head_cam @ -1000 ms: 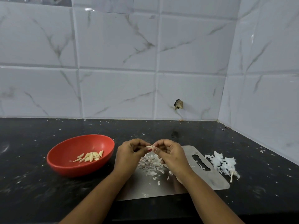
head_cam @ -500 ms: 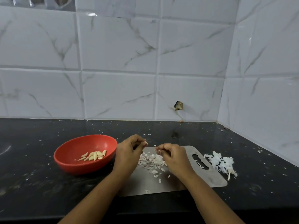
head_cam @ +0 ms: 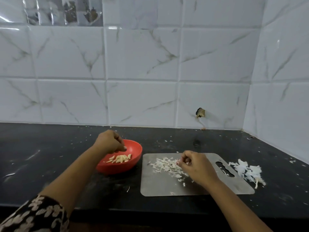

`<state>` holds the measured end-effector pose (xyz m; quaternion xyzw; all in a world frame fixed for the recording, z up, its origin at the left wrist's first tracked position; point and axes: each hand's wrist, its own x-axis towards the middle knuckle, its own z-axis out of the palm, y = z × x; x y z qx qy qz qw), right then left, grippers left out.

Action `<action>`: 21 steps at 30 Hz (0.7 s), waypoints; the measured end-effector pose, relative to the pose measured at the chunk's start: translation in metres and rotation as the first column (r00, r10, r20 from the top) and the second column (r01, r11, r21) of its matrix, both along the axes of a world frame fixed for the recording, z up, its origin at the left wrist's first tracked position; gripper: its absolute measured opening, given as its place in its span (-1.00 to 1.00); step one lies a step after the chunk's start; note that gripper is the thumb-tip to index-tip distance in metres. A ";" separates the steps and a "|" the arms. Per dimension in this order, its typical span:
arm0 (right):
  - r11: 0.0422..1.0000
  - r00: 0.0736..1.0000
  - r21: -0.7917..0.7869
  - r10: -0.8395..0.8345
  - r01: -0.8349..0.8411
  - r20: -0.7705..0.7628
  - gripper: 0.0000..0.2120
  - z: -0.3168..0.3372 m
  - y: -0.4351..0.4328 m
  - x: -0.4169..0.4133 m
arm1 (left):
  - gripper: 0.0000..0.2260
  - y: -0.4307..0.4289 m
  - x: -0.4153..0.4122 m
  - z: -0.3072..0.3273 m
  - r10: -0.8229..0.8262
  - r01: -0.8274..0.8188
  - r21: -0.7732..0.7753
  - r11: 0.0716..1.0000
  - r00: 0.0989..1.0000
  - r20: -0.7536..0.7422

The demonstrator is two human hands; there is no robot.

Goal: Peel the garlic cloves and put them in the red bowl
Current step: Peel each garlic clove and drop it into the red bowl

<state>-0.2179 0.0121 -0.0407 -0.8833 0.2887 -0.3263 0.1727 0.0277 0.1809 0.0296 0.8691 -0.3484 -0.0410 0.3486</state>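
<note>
The red bowl (head_cam: 135, 153) sits on the black counter and holds several peeled garlic cloves (head_cam: 120, 159). My left hand (head_cam: 109, 141) hovers over the bowl's left rim with its fingertips bunched and pointing down. A small pale garlic clove shows at those fingertips. My right hand (head_cam: 196, 166) is over the steel cutting board (head_cam: 160, 186), fingers curled, pinching a scrap of garlic peel at its tips. A heap of peel scraps (head_cam: 165, 166) lies on the board just left of that hand.
A pile of white garlic skins with a stem (head_cam: 247, 171) lies on the counter right of the board. Peel flecks are scattered over the black counter (head_cam: 50, 164). Tiled walls close the back and right. My patterned sleeve (head_cam: 38, 215) shows bottom left.
My hands have parted. The left hand has moved left from the board to above the red bowl; the right hand has dropped toward the peel heap. The camera has turned left.
</note>
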 end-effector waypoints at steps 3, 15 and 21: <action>1.000 1.000 0.003 0.003 -0.003 -0.004 -0.81 -0.001 0.003 0.002 | -0.86 -0.002 0.011 -0.008 -0.015 0.016 0.188 0.982 1.000 -0.006; 0.979 0.995 0.179 -0.099 0.094 0.018 -0.71 0.009 -0.027 -0.020 | -0.83 -0.030 -0.022 -0.006 -0.111 0.105 0.038 0.994 0.956 0.272; 0.989 0.982 0.147 0.017 0.012 -0.190 -0.87 0.006 -0.027 -0.037 | -0.90 -0.061 -0.091 -0.006 -0.386 0.443 -0.062 0.895 0.835 0.391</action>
